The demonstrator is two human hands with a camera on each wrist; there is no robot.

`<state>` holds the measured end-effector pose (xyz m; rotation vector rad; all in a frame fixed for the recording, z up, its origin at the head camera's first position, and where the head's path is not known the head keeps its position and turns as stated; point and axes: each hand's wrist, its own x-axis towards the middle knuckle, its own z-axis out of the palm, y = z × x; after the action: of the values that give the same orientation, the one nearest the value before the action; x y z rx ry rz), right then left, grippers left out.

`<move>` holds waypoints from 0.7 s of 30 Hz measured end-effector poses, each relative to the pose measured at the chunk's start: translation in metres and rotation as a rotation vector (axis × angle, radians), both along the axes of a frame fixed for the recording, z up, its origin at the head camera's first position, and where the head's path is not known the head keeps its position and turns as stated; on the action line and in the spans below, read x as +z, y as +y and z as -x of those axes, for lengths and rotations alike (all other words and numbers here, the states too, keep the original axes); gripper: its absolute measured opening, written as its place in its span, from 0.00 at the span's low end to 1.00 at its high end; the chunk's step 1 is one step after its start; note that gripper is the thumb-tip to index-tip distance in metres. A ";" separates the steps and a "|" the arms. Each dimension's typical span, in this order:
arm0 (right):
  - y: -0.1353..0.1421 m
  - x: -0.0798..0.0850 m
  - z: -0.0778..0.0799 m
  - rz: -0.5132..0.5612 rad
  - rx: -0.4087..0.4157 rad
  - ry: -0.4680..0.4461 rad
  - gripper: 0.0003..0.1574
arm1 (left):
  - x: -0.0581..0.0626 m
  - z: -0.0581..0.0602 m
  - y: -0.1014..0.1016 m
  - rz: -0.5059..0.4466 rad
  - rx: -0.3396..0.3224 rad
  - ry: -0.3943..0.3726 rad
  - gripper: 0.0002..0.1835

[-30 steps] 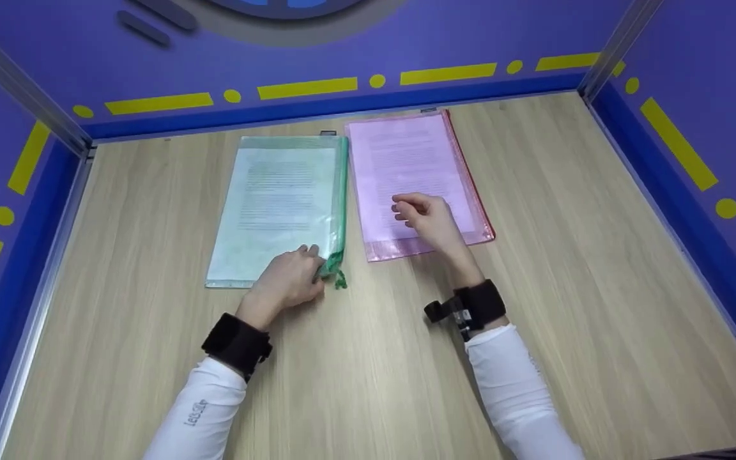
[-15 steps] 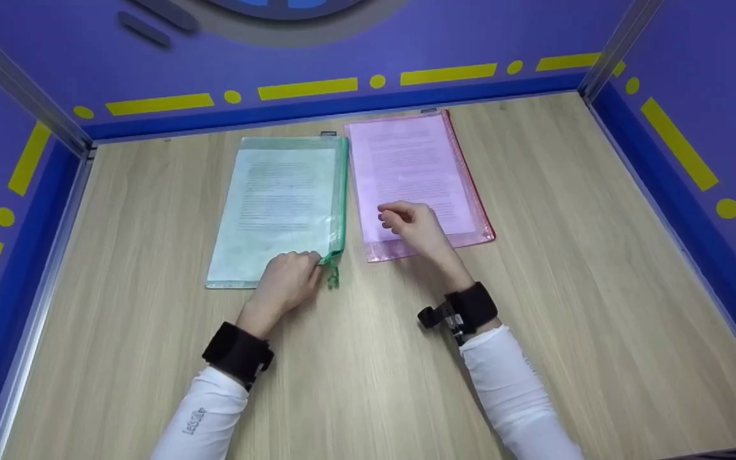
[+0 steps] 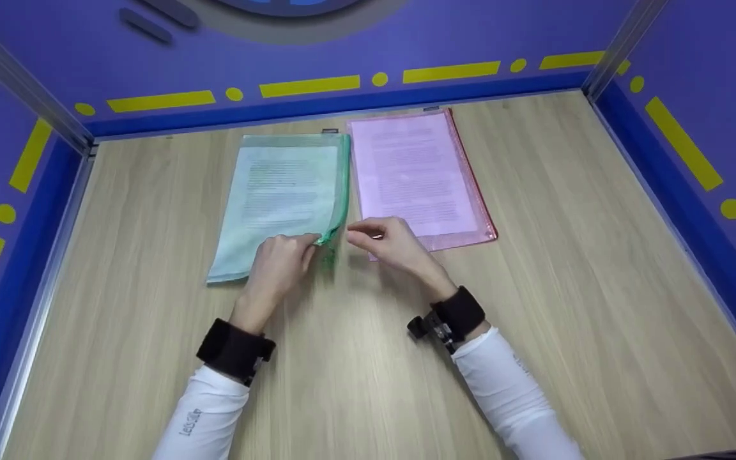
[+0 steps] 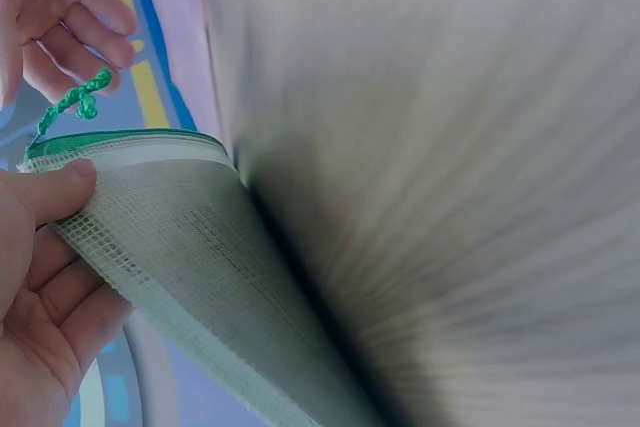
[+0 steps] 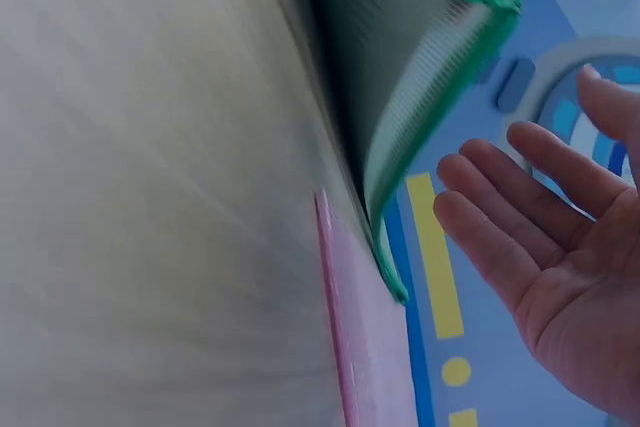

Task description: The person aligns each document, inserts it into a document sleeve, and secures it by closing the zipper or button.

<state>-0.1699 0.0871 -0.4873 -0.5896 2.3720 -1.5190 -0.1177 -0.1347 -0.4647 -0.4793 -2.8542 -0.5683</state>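
A green mesh zipper pouch (image 3: 278, 185) with a printed sheet inside lies on the table, its near right corner lifted. My left hand (image 3: 278, 263) pinches that corner between thumb and fingers, as the left wrist view shows. From the corner hangs a knotted green cord (image 4: 75, 102). Just right of the lifted corner is my right hand (image 3: 393, 243), fingers bent loosely and holding nothing; the right wrist view shows its palm (image 5: 590, 287) facing the pouch, apart from it. Under and beyond the right hand lies a pink zipper pouch (image 3: 413, 172) with a printed sheet.
Wooden table (image 3: 598, 287) surrounds both pouches. A blue-purple wall (image 3: 470, 32) with yellow dashes stands behind, with similar panels at left and right. Small dark tabs stick out at the pouches' far edges.
My left hand has gripped the green pouch's near right corner and raised it off the table. The right hand has moved left and nearer, from over the pink pouch toward that corner.
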 end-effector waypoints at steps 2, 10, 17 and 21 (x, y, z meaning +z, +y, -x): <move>-0.006 0.000 -0.004 -0.013 0.026 -0.017 0.29 | 0.002 0.000 0.000 -0.005 -0.006 0.014 0.10; -0.023 -0.006 -0.012 -0.023 0.087 -0.030 0.26 | 0.004 0.001 0.002 0.011 -0.037 0.031 0.11; -0.028 -0.010 -0.013 -0.007 0.102 0.031 0.15 | 0.004 0.002 0.001 -0.001 -0.048 0.031 0.11; -0.028 -0.009 -0.011 0.019 0.086 0.012 0.14 | 0.003 0.003 0.000 -0.001 -0.050 0.038 0.10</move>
<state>-0.1591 0.0595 -0.4966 -0.6979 2.3115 -1.5071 -0.1202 -0.1343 -0.4622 -0.5565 -2.8130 -0.5627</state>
